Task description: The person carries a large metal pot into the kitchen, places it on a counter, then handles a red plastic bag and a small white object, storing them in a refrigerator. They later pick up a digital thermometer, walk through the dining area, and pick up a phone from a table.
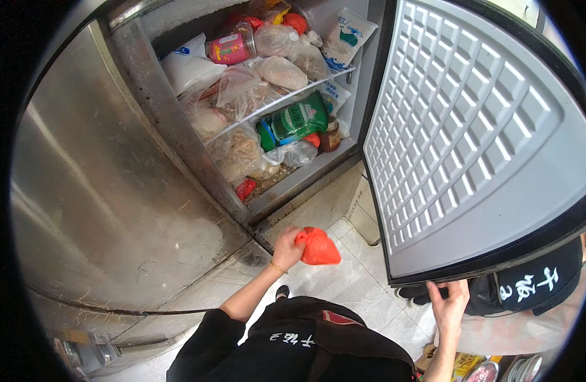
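My left hand (288,247) is closed round the gathered top of a small red plastic bag (321,248). The bag hangs in front of an opened refrigerator, and what is in it cannot be seen. At the right, my right hand (449,302) grips the edge of the refrigerator door (461,127), which is swung wide. Inside the refrigerator, bagged food (280,71) and a pink-labelled jar (232,48) sit on the wire shelf (286,95). Below that shelf are a green package (294,121), a brown jar (331,135) and more clear bags (237,153).
A closed steel door (115,191) flanks the open compartment on the left. Another person in dark clothes (528,280) is behind the open door at the right. Cans and packages (481,369) stand at the lower right. Pale tiles (356,280) cover the floor.
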Demonstrator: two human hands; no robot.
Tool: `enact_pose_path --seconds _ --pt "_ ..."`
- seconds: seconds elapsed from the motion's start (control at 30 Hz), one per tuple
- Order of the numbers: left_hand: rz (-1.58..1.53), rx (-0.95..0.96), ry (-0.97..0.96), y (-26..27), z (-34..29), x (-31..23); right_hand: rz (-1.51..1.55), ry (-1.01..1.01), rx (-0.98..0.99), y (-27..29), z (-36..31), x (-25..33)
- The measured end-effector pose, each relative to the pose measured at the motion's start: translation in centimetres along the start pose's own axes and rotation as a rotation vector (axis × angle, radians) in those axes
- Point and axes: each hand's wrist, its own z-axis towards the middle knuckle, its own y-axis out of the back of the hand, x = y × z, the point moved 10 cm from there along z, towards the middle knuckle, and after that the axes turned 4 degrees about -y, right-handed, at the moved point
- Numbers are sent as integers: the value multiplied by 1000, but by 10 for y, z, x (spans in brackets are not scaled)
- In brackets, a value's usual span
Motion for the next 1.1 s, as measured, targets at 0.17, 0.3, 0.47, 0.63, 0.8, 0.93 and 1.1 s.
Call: enact_pose_path --seconds 0.17,0.3,0.47,0.63,0.8,0.93,1.1 --pt "-739 -217 508 -7 33 65 -3 -146 60 -10 14 -34" --pt "-1055 -401 585 13 104 83 -60 -154 127 -16 16 -43" --pt "-1160 -570 524 53 211 110 -58 -208 126 -15 7 -47" --pt "-864 -835 382 98 301 178 -50 -216 132 -23 8 -41" --pt "-590 -886 237 113 331 211 -40 -321 116 -22 4 -46" --pt "-418 -921 113 126 334 209 -75 -357 90 -20 1 -45" --pt "-48 -998 -105 143 307 162 33 -414 142 -29 0 -50"
